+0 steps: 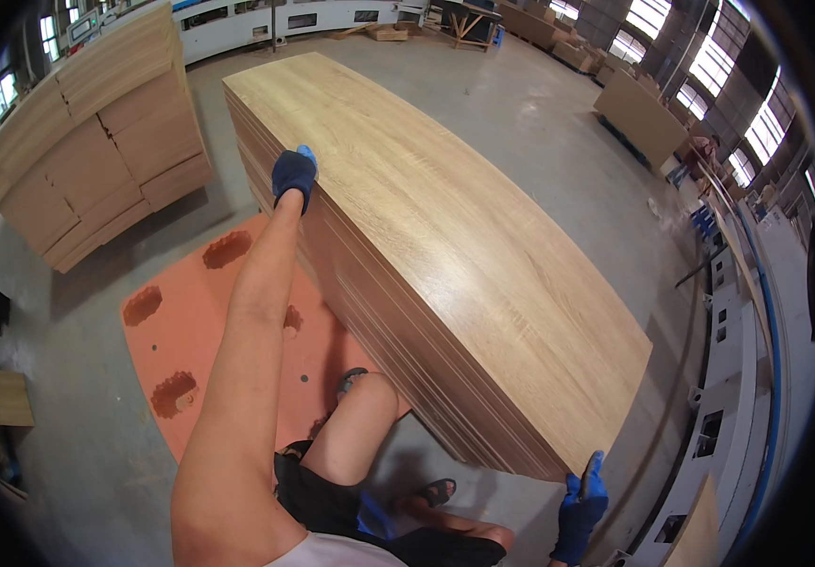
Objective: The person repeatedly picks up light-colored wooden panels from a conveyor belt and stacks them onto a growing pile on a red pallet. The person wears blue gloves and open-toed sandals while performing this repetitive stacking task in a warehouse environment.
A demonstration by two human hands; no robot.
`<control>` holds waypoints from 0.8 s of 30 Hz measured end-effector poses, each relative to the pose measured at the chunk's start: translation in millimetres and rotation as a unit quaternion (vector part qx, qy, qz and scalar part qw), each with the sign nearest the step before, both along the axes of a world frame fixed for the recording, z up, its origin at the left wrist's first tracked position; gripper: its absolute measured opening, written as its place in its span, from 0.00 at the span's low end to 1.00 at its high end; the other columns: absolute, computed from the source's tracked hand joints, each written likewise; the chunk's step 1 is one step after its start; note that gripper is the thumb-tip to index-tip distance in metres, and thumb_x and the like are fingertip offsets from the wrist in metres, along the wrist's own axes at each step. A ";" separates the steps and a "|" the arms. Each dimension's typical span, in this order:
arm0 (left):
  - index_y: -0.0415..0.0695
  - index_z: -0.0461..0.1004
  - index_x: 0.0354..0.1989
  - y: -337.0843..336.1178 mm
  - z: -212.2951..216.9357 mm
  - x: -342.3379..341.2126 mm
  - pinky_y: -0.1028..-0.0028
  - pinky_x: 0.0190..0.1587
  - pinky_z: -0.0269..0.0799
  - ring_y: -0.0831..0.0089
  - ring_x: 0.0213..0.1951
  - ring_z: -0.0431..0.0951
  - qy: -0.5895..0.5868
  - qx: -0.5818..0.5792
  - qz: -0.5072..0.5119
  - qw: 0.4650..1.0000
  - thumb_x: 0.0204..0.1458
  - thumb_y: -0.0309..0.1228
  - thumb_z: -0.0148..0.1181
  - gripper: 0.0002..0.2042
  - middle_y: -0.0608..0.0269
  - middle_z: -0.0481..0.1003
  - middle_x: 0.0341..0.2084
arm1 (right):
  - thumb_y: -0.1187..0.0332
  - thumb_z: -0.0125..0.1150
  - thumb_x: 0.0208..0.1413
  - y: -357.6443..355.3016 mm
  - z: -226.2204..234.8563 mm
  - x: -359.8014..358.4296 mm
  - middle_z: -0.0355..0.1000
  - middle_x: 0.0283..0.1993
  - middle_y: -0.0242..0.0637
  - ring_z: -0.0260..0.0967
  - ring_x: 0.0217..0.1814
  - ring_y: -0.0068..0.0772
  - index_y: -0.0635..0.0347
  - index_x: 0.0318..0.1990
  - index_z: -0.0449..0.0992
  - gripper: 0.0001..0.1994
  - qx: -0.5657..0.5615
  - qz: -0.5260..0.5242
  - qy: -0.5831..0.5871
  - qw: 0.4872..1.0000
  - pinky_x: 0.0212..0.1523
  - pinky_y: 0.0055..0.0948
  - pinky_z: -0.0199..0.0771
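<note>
A tall stack of long wood-grain boards stands in front of me, its pale top board [464,246] running from far left to near right. My left hand [295,178], in a dark blue glove with lighter blue fingertips, is closed over the near long edge toward the far end. At the near right corner, my right hand [582,506], gloved the same way, grips the edge with its thumb extended upward. The fingers of both hands are partly hidden. Layered brown board edges [407,326] show along the stack's near side.
An orange pallet [204,326] with ragged holes lies on the floor, under my left arm. Another board stack [95,142] rises at the far left. Along the right runs a long white machine frame [710,425]. A person [696,161] is in the right background near a brown stack [642,118].
</note>
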State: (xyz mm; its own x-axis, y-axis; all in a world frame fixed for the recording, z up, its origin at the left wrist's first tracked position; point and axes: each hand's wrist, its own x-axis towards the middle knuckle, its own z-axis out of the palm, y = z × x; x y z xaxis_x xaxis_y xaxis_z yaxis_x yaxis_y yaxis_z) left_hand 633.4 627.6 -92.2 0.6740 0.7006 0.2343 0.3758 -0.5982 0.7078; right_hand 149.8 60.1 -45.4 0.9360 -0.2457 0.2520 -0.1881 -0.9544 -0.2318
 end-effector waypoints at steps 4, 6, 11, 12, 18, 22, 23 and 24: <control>0.36 0.78 0.32 1.2 -8.0 10.4 0.55 0.43 0.72 0.44 0.40 0.77 -0.005 0.016 0.007 1.000 0.56 0.47 0.43 0.24 0.38 0.76 0.34 | 0.78 0.61 0.48 -1.9 -3.5 -5.3 0.73 0.41 0.58 0.74 0.39 0.50 0.69 0.61 0.63 0.29 -0.012 -0.025 0.019 0.999 0.39 0.34 0.72; 0.38 0.77 0.28 -7.7 -17.7 21.9 0.56 0.38 0.74 0.46 0.36 0.78 -0.019 0.083 -0.001 0.996 0.56 0.40 0.44 0.19 0.40 0.77 0.31 | 0.76 0.61 0.48 -9.0 -3.1 -3.6 0.73 0.42 0.58 0.74 0.40 0.51 0.70 0.60 0.64 0.28 0.008 0.001 -0.015 1.000 0.40 0.34 0.72; 0.40 0.75 0.32 -15.5 -75.2 54.9 0.62 0.35 0.70 0.57 0.33 0.75 -0.109 0.219 -0.212 0.946 0.57 0.36 0.46 0.14 0.49 0.74 0.30 | 0.68 0.65 0.48 -17.6 -7.8 -11.6 0.70 0.52 0.56 0.71 0.52 0.51 0.67 0.56 0.69 0.26 0.094 -0.014 -0.106 0.990 0.50 0.36 0.71; 0.41 0.75 0.33 23.0 -63.5 45.7 0.63 0.34 0.69 0.59 0.32 0.74 -0.118 0.241 -0.206 0.941 0.57 0.35 0.46 0.12 0.51 0.74 0.29 | 0.69 0.63 0.50 -20.0 -18.2 -0.1 0.70 0.52 0.54 0.72 0.51 0.49 0.64 0.56 0.70 0.24 0.167 0.013 -0.140 0.976 0.49 0.35 0.72; 0.33 0.71 0.50 -182.5 -51.1 -145.3 0.64 0.46 0.73 0.57 0.44 0.76 -0.313 0.026 -0.288 0.905 0.57 0.27 0.51 0.14 0.48 0.74 0.43 | 0.74 0.52 0.60 -34.3 -77.8 -79.3 0.75 0.48 0.42 0.74 0.44 0.28 0.68 0.54 0.71 0.15 0.383 -0.152 -0.284 0.866 0.46 0.26 0.74; 0.34 0.76 0.42 -339.6 22.2 -344.9 0.66 0.49 0.69 0.58 0.42 0.76 -0.288 -0.095 -0.520 0.798 0.51 0.23 0.53 0.11 0.52 0.77 0.39 | 0.61 0.47 0.64 -40.5 -91.4 -192.1 0.74 0.49 0.42 0.75 0.43 0.31 0.61 0.59 0.67 0.20 0.527 -0.309 -0.409 0.678 0.44 0.28 0.75; 0.34 0.75 0.46 -371.8 32.4 -387.6 0.70 0.48 0.70 0.67 0.42 0.77 -0.263 -0.076 -0.626 0.730 0.53 0.22 0.53 0.13 0.53 0.77 0.40 | 0.55 0.43 0.64 -41.8 -91.8 -239.9 0.71 0.53 0.43 0.75 0.43 0.33 0.59 0.62 0.63 0.24 0.525 -0.371 -0.457 0.615 0.42 0.28 0.76; 0.35 0.75 0.45 -396.5 38.5 -426.4 0.69 0.47 0.70 0.64 0.41 0.78 -0.168 -0.202 -0.696 0.668 0.50 0.21 0.54 0.13 0.52 0.78 0.38 | 0.54 0.43 0.63 -53.4 -107.3 -296.8 0.69 0.56 0.45 0.72 0.50 0.35 0.58 0.63 0.62 0.25 0.568 -0.359 -0.527 0.521 0.48 0.33 0.74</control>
